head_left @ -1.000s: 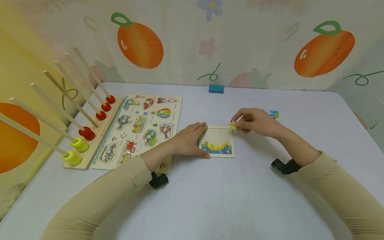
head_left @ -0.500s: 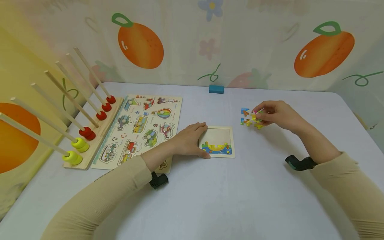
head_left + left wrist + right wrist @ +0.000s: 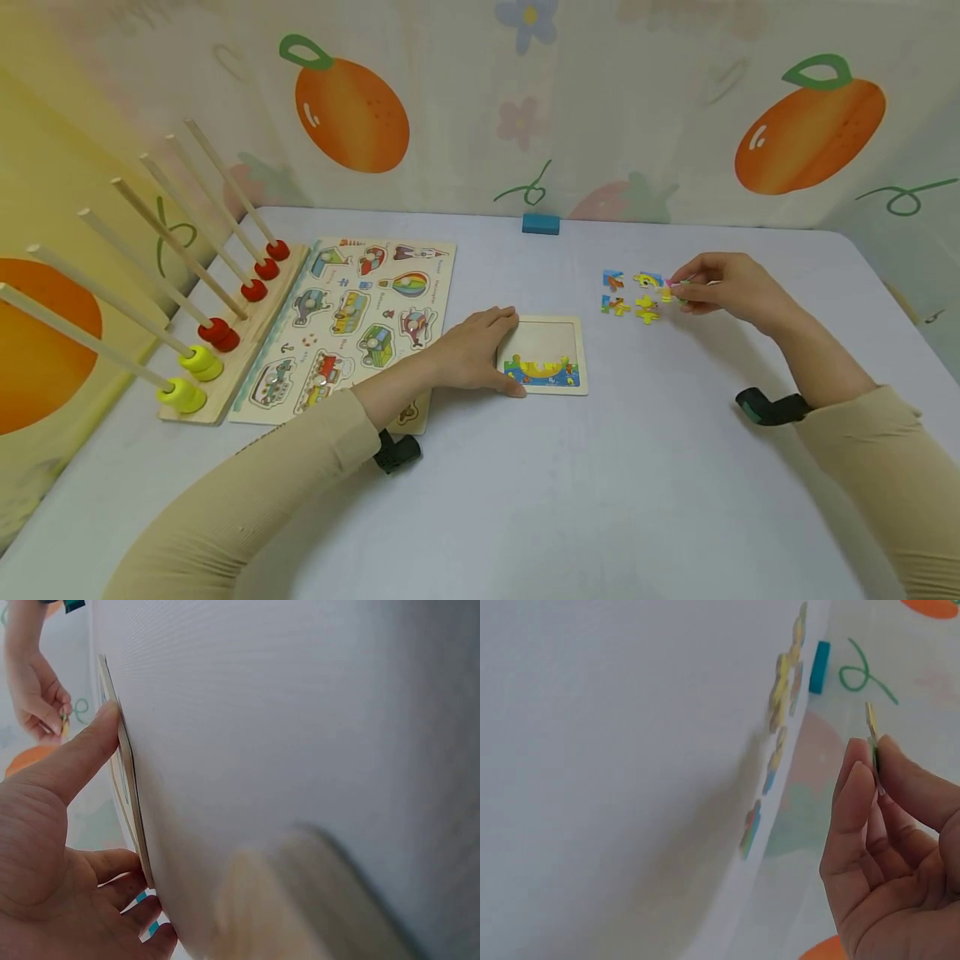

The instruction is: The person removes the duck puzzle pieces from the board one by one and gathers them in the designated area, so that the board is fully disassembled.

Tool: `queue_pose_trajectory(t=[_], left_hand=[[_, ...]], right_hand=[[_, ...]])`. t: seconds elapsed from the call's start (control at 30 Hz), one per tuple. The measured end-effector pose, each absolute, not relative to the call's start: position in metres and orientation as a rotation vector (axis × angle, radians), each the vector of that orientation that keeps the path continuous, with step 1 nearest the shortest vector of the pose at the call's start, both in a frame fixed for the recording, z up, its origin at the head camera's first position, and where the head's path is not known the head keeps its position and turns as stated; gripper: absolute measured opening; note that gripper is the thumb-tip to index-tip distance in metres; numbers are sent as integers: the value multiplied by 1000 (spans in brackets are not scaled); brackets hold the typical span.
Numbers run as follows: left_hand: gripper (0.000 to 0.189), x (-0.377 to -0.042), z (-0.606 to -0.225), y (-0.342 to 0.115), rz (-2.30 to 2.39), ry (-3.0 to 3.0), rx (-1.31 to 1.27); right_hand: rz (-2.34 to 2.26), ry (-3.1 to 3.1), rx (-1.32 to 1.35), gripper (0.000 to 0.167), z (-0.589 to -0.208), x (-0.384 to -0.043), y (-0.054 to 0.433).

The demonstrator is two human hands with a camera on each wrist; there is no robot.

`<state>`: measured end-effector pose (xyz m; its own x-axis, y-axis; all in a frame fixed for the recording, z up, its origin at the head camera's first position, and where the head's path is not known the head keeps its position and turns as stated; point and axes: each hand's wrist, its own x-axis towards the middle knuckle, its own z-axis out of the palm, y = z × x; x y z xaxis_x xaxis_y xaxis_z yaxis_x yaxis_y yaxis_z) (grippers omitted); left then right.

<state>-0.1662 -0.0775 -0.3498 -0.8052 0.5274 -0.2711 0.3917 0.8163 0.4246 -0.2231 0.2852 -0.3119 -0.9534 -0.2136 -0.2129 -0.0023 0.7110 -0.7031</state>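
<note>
Compared with half a second ago, we are seeing the right hand sitting farther to the right, now leaving the loose pieces more fully in view; the left hand is keeping its place. The right thumb and fingertips are pinching one puzzle piece just beside the others. The left thumb and fingers are gripping the left side of the puzzle frame, which is lying flat on the table.

We are judging the work to be partly done: a blue and yellow strip is filling the frame's near end, while its far part is showing bare backing. One piece in hand and at least four on the table are still waiting.

We are noticing pale, smooth wood around the frame, and interlocking pieces with rounded tabs and bright printed faces. Edge-on, the held piece is looking thin and stiff. Beneath everything, a white, faintly textured surface is spreading.
</note>
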Motion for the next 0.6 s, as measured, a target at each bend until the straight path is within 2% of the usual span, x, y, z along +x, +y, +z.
queue_pose_trajectory(t=[0.6], left_hand=[[107,-165,-349,-77,490,2617,674]], right_hand=[[-1000,2561,-89,44,-328,-230,310]])
